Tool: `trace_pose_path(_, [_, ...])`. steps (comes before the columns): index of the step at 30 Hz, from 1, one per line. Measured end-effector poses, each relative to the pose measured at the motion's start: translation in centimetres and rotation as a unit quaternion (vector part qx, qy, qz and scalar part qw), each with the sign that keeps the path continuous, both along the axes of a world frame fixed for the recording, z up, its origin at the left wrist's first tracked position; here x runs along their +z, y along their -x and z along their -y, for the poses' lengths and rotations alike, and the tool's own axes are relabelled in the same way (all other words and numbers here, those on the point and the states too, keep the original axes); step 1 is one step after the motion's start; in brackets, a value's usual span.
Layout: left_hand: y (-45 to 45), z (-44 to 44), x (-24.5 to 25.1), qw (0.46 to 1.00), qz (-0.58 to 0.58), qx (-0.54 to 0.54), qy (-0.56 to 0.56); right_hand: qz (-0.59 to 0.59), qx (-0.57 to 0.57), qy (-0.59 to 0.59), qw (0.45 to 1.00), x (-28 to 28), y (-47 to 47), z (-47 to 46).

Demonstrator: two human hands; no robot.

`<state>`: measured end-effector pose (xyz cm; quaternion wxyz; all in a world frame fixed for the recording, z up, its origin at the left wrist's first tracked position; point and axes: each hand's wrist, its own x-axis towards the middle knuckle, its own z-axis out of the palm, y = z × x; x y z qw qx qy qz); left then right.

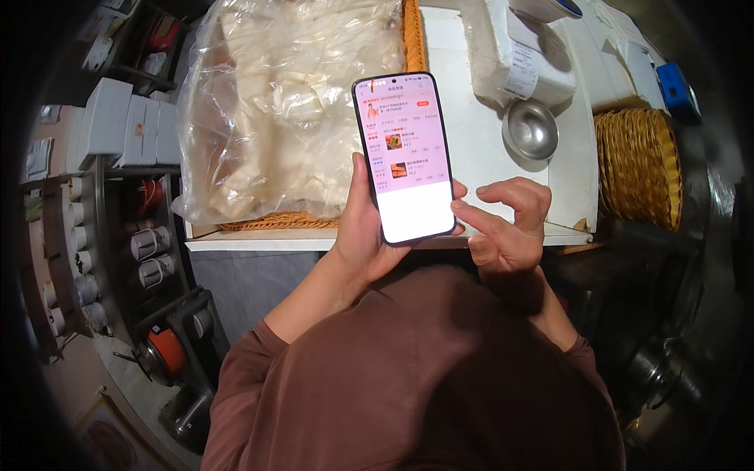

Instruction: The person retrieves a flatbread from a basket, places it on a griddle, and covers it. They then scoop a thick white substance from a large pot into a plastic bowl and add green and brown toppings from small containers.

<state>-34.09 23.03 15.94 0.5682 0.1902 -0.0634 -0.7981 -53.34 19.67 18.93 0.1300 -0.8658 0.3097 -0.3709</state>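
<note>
A smartphone (406, 159) with a lit screen is held upright in my left hand (359, 235), whose fingertips show at the phone's right edge. My right hand (512, 226) is beside the phone's lower right; its fingers are apart and hold nothing. The index fingertip is at the phone's edge, and I cannot tell if it touches. Behind the phone, a clear plastic sheet (203, 118) covers pale, soft-looking pieces (306, 112), perhaps dough, in a wicker tray (415, 35). To the right of the phone, a small metal bowl (531, 130) rests on the white worktop (471, 141).
A wrapped white package (548, 70) bearing a printed label lies behind the bowl. A wicker basket (639, 168) stands at the right, below a blue box (677, 91). At the left are white boxes (109, 123), stacked cups (79, 235) and shelves with a red-orange pot (166, 350).
</note>
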Motion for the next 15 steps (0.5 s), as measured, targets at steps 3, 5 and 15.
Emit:
trace_pose_path(3, [-0.2, 0.1, 0.1, 1.000, 0.022, 0.008, 0.017, -0.011, 0.021, -0.001, 1.000, 0.3, -0.6, -0.2])
trace_pose_path(5, [-0.2, 0.1, 0.1, 0.999, 0.020, 0.013, 0.022, -0.011, 0.035, 0.001, 0.999, 0.0, -0.9, -0.3])
trace_pose_path(15, [-0.2, 0.0, 0.3, 0.999, -0.002, 0.033, -0.005, -0.004, 0.026, -0.008, 1.000, -0.5, -1.7, -0.3])
